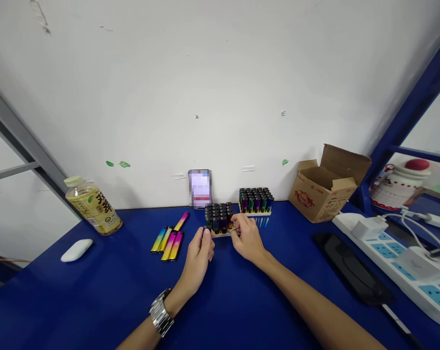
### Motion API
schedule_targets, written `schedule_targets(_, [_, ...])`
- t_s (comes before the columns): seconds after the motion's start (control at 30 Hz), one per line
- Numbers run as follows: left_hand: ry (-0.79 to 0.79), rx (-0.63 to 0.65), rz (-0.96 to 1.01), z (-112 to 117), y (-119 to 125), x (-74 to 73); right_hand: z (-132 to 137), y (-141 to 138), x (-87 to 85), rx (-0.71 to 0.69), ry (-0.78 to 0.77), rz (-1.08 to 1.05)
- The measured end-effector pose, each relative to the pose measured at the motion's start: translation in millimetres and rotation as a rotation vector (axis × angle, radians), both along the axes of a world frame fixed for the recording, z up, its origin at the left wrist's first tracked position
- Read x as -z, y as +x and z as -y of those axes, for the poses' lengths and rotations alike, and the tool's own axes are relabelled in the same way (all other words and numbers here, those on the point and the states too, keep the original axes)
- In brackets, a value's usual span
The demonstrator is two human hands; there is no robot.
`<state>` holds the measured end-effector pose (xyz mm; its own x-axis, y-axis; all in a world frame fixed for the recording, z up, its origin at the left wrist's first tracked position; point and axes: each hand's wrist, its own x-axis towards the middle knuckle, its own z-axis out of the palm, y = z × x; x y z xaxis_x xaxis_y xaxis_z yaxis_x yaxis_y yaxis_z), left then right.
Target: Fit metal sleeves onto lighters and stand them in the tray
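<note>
A tray of dark metallic lighters, standing upright in rows, sits in front of me at mid-table. My left hand is at the tray's front left corner, its fingers curled and thumb raised; what they grip is hidden. At the front right corner, my right hand pinches with thumb and forefinger by the end lighters. A small orange-gold spot shows there, too small to name. Several pink, yellow and blue lighters lie flat left of my left hand.
A second full lighter tray stands behind, near the wall. A phone leans on the wall. On the left are a drink bottle and a white case. An open carton, black phone and power strip occupy the right.
</note>
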<state>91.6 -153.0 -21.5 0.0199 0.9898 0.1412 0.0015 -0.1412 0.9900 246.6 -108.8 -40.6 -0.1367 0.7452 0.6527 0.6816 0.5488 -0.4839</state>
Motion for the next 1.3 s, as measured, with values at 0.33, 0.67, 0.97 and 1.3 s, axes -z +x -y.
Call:
schedule_targets(0.33, [-0.055,-0.1,-0.375,1,-6,-2.3,0,0,-0.5,-0.013,-0.037,0.021])
schedule_targets(0.67, [-0.013,-0.135,-0.57,4,-2,-13.3,1,0,-1.0,-0.019,-0.034,0.029])
schedule_targets(0.97, [0.013,-0.177,-0.601,3,-1,-6.9,7,4,-6.7,-0.31,0.006,-0.114])
schedule_targets(1.3, [0.15,-0.026,-0.782,7,0,-0.2,20,-17,-10.2,-0.419,-0.029,-0.275])
